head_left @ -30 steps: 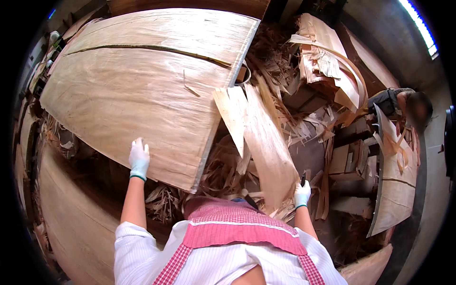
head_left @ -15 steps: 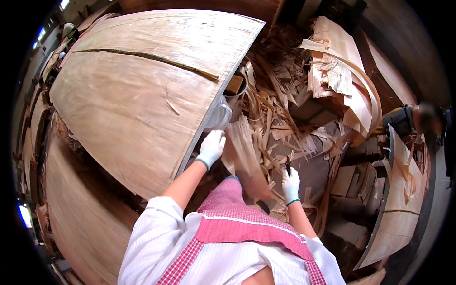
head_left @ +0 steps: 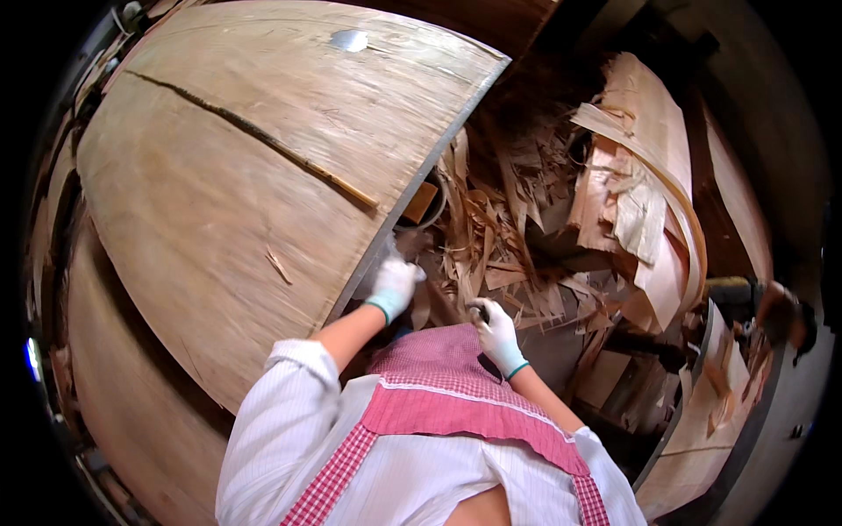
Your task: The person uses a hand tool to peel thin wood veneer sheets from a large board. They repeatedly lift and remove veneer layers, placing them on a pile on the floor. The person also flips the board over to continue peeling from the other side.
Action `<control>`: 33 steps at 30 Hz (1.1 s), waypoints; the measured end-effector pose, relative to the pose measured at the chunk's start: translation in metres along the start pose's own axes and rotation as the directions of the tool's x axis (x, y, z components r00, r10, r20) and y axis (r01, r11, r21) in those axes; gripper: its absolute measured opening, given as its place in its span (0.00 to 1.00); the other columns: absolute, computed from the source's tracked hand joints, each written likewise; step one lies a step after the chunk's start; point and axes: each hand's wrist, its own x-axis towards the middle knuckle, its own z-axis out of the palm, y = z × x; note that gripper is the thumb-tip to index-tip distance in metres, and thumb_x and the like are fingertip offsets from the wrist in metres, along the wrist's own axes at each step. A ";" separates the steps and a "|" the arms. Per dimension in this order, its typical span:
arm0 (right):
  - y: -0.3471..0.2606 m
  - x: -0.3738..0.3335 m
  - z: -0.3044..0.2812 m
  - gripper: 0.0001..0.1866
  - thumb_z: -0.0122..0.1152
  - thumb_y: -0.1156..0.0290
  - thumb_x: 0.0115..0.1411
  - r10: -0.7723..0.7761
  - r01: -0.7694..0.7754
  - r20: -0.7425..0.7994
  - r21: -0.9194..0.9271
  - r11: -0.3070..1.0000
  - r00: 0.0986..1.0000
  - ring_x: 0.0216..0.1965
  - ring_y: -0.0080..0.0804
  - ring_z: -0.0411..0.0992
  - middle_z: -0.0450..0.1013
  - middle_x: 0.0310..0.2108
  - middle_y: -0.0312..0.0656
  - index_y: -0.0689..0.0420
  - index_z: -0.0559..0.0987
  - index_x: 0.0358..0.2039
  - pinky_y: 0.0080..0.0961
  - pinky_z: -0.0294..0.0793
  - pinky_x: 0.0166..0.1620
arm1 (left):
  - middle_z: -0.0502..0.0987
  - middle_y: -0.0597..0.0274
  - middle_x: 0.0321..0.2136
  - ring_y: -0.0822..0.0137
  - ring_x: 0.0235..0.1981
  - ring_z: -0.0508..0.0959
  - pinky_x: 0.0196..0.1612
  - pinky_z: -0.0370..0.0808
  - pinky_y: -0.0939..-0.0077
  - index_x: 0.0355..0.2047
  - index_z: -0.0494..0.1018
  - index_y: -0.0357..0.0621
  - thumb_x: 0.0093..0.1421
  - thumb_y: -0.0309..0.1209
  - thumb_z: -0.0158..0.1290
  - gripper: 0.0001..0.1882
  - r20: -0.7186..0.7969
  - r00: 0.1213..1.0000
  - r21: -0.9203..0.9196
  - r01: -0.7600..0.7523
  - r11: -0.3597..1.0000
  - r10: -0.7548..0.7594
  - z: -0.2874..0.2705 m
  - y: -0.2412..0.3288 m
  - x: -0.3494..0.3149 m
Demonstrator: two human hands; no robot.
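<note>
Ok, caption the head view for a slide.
Gloved left hand by a broad wood sheet, gloved right hand holding a small dark object, wood strips scattered beyond.

Large pale wood sheet (head_left: pixel 202 210), faintly grained, spread across upper left; long dark line (head_left: pixel 254 132) running diagonally; grey right edge (head_left: pixel 427 167) near gloved left hand (head_left: pixel 395 285). Small dark tool (head_left: pixel 481 312), details blurred, in gloved right hand (head_left: pixel 500 336).

White gloves (head_left: pixel 386 298) of matt cloth cover the left grip (head_left: pixel 395 282) and right grip (head_left: pixel 498 335). Left of the left grip spreads a smooth, faintly glossy wood veneer sheet (head_left: pixel 237 202); ahead of the right grip lie rough, splintery wood veneer scraps (head_left: pixel 476 235). Behind both grips, the gingham apron (head_left: pixel 430 353) is matt cloth.
</note>
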 end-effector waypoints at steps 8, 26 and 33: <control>-0.052 0.129 -0.038 0.13 0.58 0.77 0.51 -0.394 0.543 0.636 -0.048 0.838 0.664 0.55 0.49 0.66 0.66 0.56 0.47 0.57 0.75 0.40 0.37 0.69 0.54 | 0.75 0.48 0.28 0.47 0.34 0.75 0.39 0.69 0.56 0.32 0.69 0.39 0.60 0.29 0.47 0.06 -0.202 0.973 -0.535 -0.011 0.845 -0.115 -0.130 0.058 -0.045; -0.085 0.260 -0.099 0.10 0.62 0.67 0.59 -0.204 -0.665 0.948 0.316 0.677 0.243 0.21 0.14 0.62 0.70 0.28 0.31 0.52 0.70 0.36 0.13 0.62 0.25 | 0.77 0.54 0.35 0.58 0.38 0.78 0.44 0.74 0.71 0.41 0.75 0.39 0.56 0.25 0.54 0.12 -0.417 0.800 -0.774 -0.065 0.629 -0.431 -0.178 0.126 0.050; -0.046 0.277 -0.088 0.11 0.62 0.64 0.59 -0.078 -0.682 0.968 0.224 0.697 0.238 0.22 0.16 0.62 0.68 0.25 0.30 0.53 0.71 0.36 0.14 0.61 0.25 | 0.76 0.51 0.32 0.54 0.36 0.78 0.40 0.73 0.66 0.34 0.73 0.39 0.58 0.31 0.52 0.08 -0.292 0.844 -0.786 0.057 0.615 -0.451 -0.152 0.114 0.072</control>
